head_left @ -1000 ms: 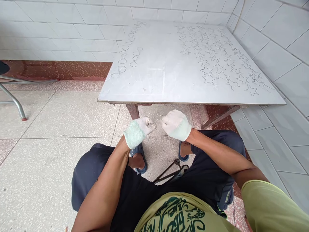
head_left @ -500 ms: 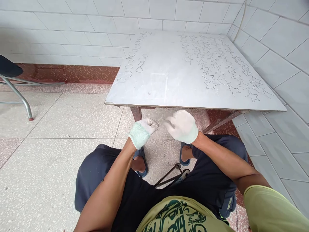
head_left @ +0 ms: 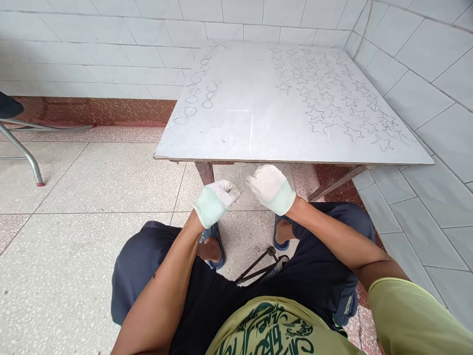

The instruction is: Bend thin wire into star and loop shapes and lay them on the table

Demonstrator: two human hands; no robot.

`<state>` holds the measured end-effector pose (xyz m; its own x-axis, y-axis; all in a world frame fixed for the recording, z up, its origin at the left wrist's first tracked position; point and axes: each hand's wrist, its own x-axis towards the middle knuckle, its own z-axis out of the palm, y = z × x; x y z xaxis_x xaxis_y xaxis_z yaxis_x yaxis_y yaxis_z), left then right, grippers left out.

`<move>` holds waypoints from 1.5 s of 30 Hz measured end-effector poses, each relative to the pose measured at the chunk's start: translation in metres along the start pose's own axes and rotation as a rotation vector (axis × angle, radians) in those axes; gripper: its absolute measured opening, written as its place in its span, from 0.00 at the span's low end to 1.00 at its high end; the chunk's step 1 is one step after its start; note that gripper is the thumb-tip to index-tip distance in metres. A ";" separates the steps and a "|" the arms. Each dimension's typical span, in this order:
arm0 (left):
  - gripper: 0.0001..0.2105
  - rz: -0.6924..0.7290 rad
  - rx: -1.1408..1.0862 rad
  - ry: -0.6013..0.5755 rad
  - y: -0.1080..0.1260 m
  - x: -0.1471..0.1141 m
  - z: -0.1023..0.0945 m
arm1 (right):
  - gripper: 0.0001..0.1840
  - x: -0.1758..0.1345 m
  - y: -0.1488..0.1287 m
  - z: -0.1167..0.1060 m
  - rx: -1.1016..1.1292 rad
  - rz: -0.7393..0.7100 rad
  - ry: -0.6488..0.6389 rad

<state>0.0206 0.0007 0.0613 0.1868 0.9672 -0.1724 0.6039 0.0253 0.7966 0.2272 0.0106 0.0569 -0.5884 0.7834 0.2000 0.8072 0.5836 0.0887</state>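
Note:
My left hand (head_left: 217,201), in a white glove with a pale green cuff, is closed in a pinch on a thin bent wire (head_left: 239,175). The wire's zigzag end stands up from the fingertips, over the gap between my hands. My right hand (head_left: 270,187), gloved the same way, is close on the right with its fingers curled together beside the wire. Its fingertips face the left hand, and what they hold, if anything, is hidden. Both hands are in the air just before the table's front edge, above the floor between my knees.
A white-topped table (head_left: 273,143) stands ahead against the tiled walls. Many star-shaped wires (head_left: 318,125) lie on its right side, and looped wires (head_left: 208,102) on its left. A dark metal tool (head_left: 258,268) is below, between my legs. A chair leg (head_left: 31,162) stands at far left.
My right hand has moved left toward the left hand, and its fingers have drawn together. More of the bent wire now shows between the hands. The view has shifted slightly.

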 end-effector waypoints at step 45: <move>0.22 -0.006 -0.624 -0.139 -0.021 0.021 0.017 | 0.12 0.001 0.005 0.001 1.310 0.500 -0.039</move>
<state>0.0255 0.0160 0.0312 0.3090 0.9257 -0.2181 0.0483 0.2138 0.9757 0.2304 0.0148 0.0561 -0.2743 0.9575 -0.0895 0.3122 0.0006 -0.9500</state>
